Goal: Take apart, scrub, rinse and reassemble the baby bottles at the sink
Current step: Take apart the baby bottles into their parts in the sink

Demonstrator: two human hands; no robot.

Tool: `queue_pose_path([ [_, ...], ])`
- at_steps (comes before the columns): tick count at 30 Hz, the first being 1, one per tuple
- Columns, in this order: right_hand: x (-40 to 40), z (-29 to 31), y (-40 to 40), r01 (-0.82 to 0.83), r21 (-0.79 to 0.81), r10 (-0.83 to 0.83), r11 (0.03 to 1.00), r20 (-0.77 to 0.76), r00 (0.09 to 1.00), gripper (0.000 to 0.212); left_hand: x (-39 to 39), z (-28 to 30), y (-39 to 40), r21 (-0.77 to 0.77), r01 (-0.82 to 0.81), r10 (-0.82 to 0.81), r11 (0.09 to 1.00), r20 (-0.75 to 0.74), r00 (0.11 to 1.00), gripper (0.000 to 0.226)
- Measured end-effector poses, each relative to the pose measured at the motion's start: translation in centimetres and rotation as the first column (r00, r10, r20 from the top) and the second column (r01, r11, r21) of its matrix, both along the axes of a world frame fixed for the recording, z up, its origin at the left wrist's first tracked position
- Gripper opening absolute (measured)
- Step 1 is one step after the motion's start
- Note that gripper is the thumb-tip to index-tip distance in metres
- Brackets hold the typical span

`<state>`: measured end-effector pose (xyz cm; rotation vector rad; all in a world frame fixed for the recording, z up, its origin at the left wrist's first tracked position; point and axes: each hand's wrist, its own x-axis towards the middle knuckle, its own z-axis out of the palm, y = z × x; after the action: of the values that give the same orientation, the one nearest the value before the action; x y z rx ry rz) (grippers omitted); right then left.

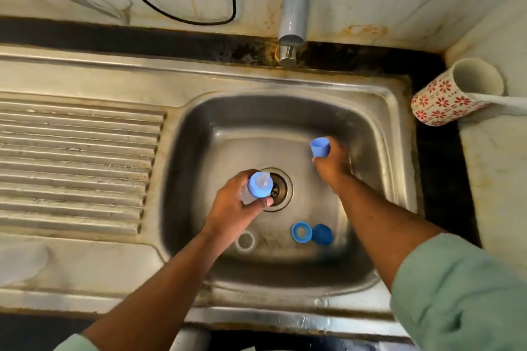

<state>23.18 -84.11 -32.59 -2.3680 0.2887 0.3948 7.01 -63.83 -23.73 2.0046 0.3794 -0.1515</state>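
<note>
My left hand [238, 202] grips a clear baby bottle [258, 184] upright over the drain, its blue collar and clear teat on top. My right hand [332, 164] holds a blue bottle cap [320, 147] above the right side of the steel sink basin [199, 128]. On the basin floor near the front lie a blue screw ring [301, 232] and a second blue cap [323, 234] touching it. A clear ring-shaped part [245, 241] lies by my left wrist.
The tap spout [293, 17] hangs above the basin's back edge, with no water running. A ribbed draining board [74, 165] spreads to the left. A red-flowered mug [450, 94] with a white handle sticking out stands on the right counter. A black cable [182, 17] runs along the wall.
</note>
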Motion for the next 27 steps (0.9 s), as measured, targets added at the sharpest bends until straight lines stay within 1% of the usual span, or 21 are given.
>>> queue_pose_path([
  [1, 0.2, -0.3, 0.2, 0.055, 0.03, -0.056, 0.998, 0.053, 0.997, 0.042, 0.3, -0.2, 0.0, 0.001, 0.009, -0.009, 1.0, -0.015, 1.0, 0.047],
  [2, 0.4, -0.6, 0.4, 0.096, 0.04, -0.099, 0.995, 0.075, 0.992, 0.035, 0.5, -0.5, 0.0, 0.005, 0.021, -0.021, 1.0, -0.024, 0.999, 0.046],
  [3, 0.4, -0.9, 0.5, 0.124, 0.023, -0.125, 0.992, 0.08, 0.989, 0.033, 0.7, -0.8, 0.0, 0.01, 0.033, -0.033, 0.999, -0.029, 0.999, 0.046],
  [4, 0.4, -1.3, 0.4, 0.143, -0.019, -0.141, 0.99, 0.074, 0.987, 0.036, 0.8, -0.9, 0.0, 0.014, 0.043, -0.042, 0.999, -0.031, 0.999, 0.047],
  [6, 0.2, -2.2, 0.2, 0.164, -0.095, -0.161, 0.982, 0.035, 0.986, 0.049, 1.1, -1.2, 0.1, 0.019, 0.049, -0.049, 0.999, -0.037, 0.998, 0.049],
  [8, -0.1, -2.7, 0.2, 0.17, -0.1, -0.173, 0.98, -0.021, 0.985, 0.067, 1.4, -1.1, 0.2, 0.032, 0.047, -0.046, 0.998, -0.025, 0.999, 0.049],
  [10, -0.8, -1.6, 0.6, 0.203, -0.079, -0.204, 0.976, -0.008, 0.979, 0.086, 1.5, -0.7, 0.4, 0.065, 0.056, -0.057, 0.996, 0.009, 0.998, 0.049],
  [11, -1.4, -0.4, 1.0, 0.244, -0.059, -0.242, 0.968, 0.033, 0.97, 0.087, 1.6, -0.5, 0.5, 0.079, 0.061, -0.063, 0.995, 0.022, 0.998, 0.05],
  [12, -2.4, 1.2, 1.4, 0.28, -0.022, -0.277, 0.96, 0.082, 0.957, 0.081, 1.5, -0.3, 0.7, 0.085, 0.062, -0.065, 0.994, 0.032, 0.997, 0.05],
  [13, -3.6, 3.1, 1.9, 0.285, 0.042, -0.288, 0.957, 0.112, 0.951, 0.069, 1.4, -0.1, 0.8, 0.085, 0.061, -0.065, 0.994, 0.037, 0.997, 0.051],
  [14, -4.7, 5.1, 2.4, 0.25, 0.145, -0.267, 0.957, 0.113, 0.957, 0.051, 1.4, -0.1, 0.8, 0.081, 0.058, -0.062, 0.995, 0.042, 0.997, 0.052],
  [15, -5.8, 7.2, 3.0, 0.194, 0.279, -0.22, 0.94, 0.067, 0.973, 0.032, 1.2, 0.1, 0.8, 0.088, 0.053, -0.057, 0.995, 0.048, 0.997, 0.053],
  [16, -6.8, 9.4, 3.7, 0.133, 0.413, -0.132, 0.901, -0.031, 0.991, 0.022, 1.1, 0.2, 0.7, 0.113, 0.051, -0.058, 0.992, 0.055, 0.997, 0.055],
  [17, -7.5, 11.2, 4.3, 0.071, 0.501, -0.006, 0.863, -0.13, 0.991, 0.026, 1.1, 0.4, 0.5, 0.158, 0.06, -0.071, 0.986, 0.059, 0.996, 0.058],
  [18, -8.0, 12.6, 4.8, 0.001, 0.529, 0.12, 0.848, -0.194, 0.974, 0.034, 1.0, 0.5, 0.3, 0.216, 0.072, -0.086, 0.974, 0.061, 0.994, 0.06],
  [19, -8.2, 13.3, 5.2, -0.08, 0.506, 0.213, 0.859, -0.211, 0.954, 0.038, 1.0, 0.7, 0.1, 0.271, 0.078, -0.098, 0.959, 0.062, 0.993, 0.063],
  [20, -8.3, 14.0, 5.4, -0.14, 0.457, 0.257, 0.878, -0.204, 0.944, 0.038, 1.0, 1.0, -0.1, 0.31, 0.087, -0.112, 0.947, 0.067, 0.991, 0.065],
  [22, -8.2, 14.7, 5.2, -0.172, 0.382, 0.262, 0.908, -0.197, 0.945, 0.033, 0.8, 1.7, -0.2, 0.359, 0.136, -0.178, 0.923, 0.086, 0.98, 0.07],
  [25, -8.4, 15.2, 4.3, -0.172, 0.383, 0.27, 0.907, -0.217, 0.938, 0.031, 0.8, 2.0, -0.1, 0.484, 0.263, -0.338, 0.835, 0.074, 0.938, 0.071],
  [27, -8.8, 15.6, 4.1, -0.22, 0.381, 0.298, 0.898, -0.159, 0.941, 0.025, 1.0, 3.1, 0.1, 0.488, 0.291, -0.356, 0.823, 0.043, 0.933, 0.065],
])
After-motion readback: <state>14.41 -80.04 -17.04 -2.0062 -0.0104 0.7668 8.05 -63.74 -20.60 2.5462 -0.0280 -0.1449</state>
